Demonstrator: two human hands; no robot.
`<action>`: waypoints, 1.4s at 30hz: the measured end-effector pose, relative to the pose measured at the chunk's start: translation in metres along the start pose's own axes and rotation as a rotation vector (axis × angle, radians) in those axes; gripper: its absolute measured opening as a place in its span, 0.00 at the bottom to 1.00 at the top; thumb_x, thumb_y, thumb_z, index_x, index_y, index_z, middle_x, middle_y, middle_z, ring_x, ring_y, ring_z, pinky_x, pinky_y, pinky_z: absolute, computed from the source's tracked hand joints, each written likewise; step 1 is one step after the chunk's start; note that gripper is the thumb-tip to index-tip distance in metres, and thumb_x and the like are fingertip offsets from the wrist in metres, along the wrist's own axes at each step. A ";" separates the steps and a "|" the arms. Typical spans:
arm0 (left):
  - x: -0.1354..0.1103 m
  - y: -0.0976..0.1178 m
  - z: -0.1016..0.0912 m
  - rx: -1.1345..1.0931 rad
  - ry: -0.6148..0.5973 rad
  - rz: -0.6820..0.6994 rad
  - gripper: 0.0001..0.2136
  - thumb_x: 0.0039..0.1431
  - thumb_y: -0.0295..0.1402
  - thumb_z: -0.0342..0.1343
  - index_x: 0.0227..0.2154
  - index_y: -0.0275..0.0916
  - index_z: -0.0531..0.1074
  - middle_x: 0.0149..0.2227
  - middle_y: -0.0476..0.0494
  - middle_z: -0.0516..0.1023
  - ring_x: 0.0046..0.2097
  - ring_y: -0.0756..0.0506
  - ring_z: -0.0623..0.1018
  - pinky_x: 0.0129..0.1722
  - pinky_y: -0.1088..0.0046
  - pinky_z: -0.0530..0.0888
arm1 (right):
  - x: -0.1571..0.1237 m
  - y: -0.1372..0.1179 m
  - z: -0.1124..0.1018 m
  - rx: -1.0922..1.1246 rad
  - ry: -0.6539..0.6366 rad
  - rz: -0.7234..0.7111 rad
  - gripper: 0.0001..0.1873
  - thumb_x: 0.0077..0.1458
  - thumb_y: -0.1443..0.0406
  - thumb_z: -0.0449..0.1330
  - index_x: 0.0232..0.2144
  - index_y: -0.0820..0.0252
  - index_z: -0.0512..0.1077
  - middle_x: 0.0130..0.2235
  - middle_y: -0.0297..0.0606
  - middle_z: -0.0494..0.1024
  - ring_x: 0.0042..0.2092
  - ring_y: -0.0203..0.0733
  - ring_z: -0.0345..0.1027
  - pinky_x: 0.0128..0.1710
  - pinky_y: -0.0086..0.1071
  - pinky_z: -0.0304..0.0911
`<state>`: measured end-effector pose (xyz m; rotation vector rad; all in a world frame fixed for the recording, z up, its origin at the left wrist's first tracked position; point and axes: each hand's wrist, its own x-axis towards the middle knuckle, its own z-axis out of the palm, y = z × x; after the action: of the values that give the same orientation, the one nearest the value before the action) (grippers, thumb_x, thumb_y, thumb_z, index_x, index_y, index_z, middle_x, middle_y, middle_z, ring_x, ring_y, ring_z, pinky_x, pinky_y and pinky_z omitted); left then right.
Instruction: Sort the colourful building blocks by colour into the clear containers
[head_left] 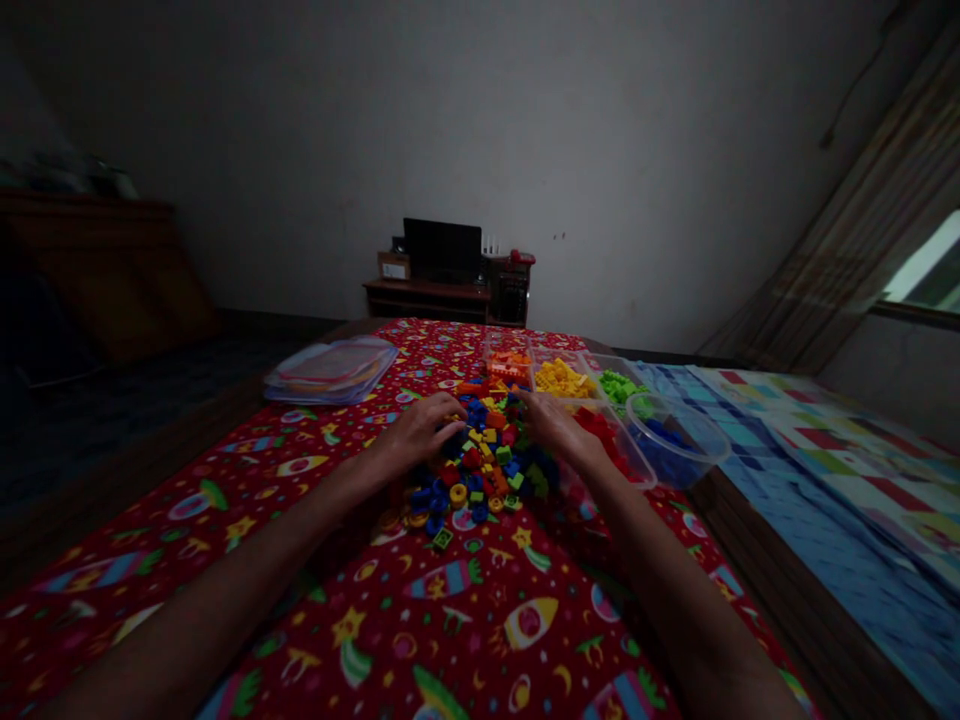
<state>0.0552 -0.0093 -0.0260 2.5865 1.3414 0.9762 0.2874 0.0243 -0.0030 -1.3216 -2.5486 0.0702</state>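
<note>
A heap of small plastic building blocks [484, 465] in red, blue, yellow, green and orange lies on a red cloth with rockets and stars [420, 620]. My left hand [420, 428] rests on the heap's left side with fingers curled into the blocks. My right hand [551, 422] is on the heap's right side, fingers bent down among the pieces. What each hand pinches, if anything, is too small and dark to make out.
Clear tubs hold sorted blocks: orange [508, 366], yellow [561, 379], green [619, 387], red [613, 440] and blue [670, 447]. A stack of clear lids [330, 370] lies at the left. A patterned mat [847, 470] lies to the right, a low desk with a screen [442, 250] by the wall.
</note>
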 end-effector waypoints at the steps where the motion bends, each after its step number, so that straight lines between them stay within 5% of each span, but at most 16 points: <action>1: 0.000 -0.003 0.001 0.001 0.025 -0.006 0.11 0.60 0.37 0.48 0.34 0.38 0.73 0.37 0.42 0.76 0.41 0.44 0.75 0.44 0.67 0.71 | -0.001 -0.001 0.003 -0.032 -0.044 -0.007 0.22 0.55 0.74 0.50 0.53 0.68 0.66 0.47 0.51 0.75 0.50 0.45 0.67 0.50 0.35 0.60; 13: -0.004 -0.004 0.012 0.041 0.082 -0.008 0.14 0.62 0.39 0.45 0.37 0.38 0.73 0.40 0.40 0.77 0.44 0.44 0.76 0.48 0.65 0.72 | 0.003 -0.001 -0.012 0.206 -0.041 0.004 0.30 0.46 0.78 0.51 0.54 0.64 0.66 0.41 0.43 0.78 0.41 0.39 0.70 0.40 0.28 0.62; 17: -0.007 -0.013 0.024 0.066 0.086 -0.065 0.17 0.63 0.40 0.43 0.44 0.38 0.72 0.49 0.39 0.74 0.53 0.42 0.72 0.54 0.61 0.68 | 0.000 -0.005 -0.012 -0.001 -0.128 0.017 0.18 0.53 0.70 0.54 0.47 0.64 0.72 0.41 0.48 0.77 0.43 0.45 0.70 0.40 0.31 0.61; 20: -0.010 -0.019 0.029 0.073 0.052 -0.112 0.19 0.63 0.39 0.40 0.47 0.36 0.70 0.51 0.37 0.73 0.53 0.42 0.71 0.55 0.59 0.67 | -0.002 -0.014 -0.010 -0.081 -0.175 0.009 0.18 0.54 0.67 0.54 0.48 0.64 0.71 0.45 0.49 0.76 0.46 0.46 0.69 0.41 0.31 0.59; 24: -0.012 -0.024 0.034 0.074 0.030 -0.106 0.19 0.62 0.39 0.40 0.48 0.35 0.69 0.49 0.37 0.74 0.52 0.41 0.72 0.55 0.59 0.67 | -0.005 -0.019 -0.013 -0.061 -0.107 0.034 0.22 0.52 0.68 0.55 0.52 0.63 0.67 0.48 0.47 0.74 0.49 0.44 0.66 0.42 0.29 0.58; 30: -0.012 -0.029 0.038 0.066 0.038 -0.084 0.16 0.60 0.36 0.44 0.46 0.37 0.70 0.48 0.38 0.74 0.52 0.41 0.72 0.55 0.59 0.68 | -0.001 -0.015 -0.008 -0.067 -0.064 0.041 0.13 0.53 0.67 0.56 0.41 0.65 0.73 0.39 0.46 0.75 0.39 0.42 0.66 0.35 0.29 0.56; 34: -0.012 -0.028 0.038 0.068 0.028 -0.085 0.16 0.60 0.34 0.44 0.46 0.37 0.70 0.48 0.38 0.75 0.52 0.41 0.72 0.54 0.58 0.68 | 0.003 -0.003 0.001 -0.052 0.086 -0.004 0.13 0.52 0.70 0.55 0.41 0.65 0.72 0.40 0.46 0.74 0.42 0.43 0.65 0.38 0.30 0.56; 39: -0.012 -0.029 0.041 0.069 0.053 -0.077 0.16 0.59 0.34 0.44 0.46 0.37 0.70 0.48 0.38 0.75 0.52 0.41 0.72 0.54 0.58 0.68 | 0.006 0.009 0.002 0.099 0.149 -0.015 0.13 0.50 0.71 0.56 0.39 0.64 0.72 0.36 0.42 0.75 0.38 0.41 0.65 0.36 0.30 0.57; 42: -0.013 -0.031 0.042 0.074 0.056 -0.075 0.16 0.59 0.33 0.45 0.46 0.37 0.70 0.48 0.38 0.75 0.52 0.41 0.72 0.54 0.59 0.68 | 0.011 0.010 0.001 0.382 0.071 0.044 0.11 0.49 0.68 0.58 0.37 0.63 0.73 0.28 0.36 0.74 0.31 0.38 0.66 0.31 0.28 0.58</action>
<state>0.0518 0.0093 -0.0765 2.5578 1.5044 1.0133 0.2888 0.0389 -0.0028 -1.2036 -2.2973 0.4840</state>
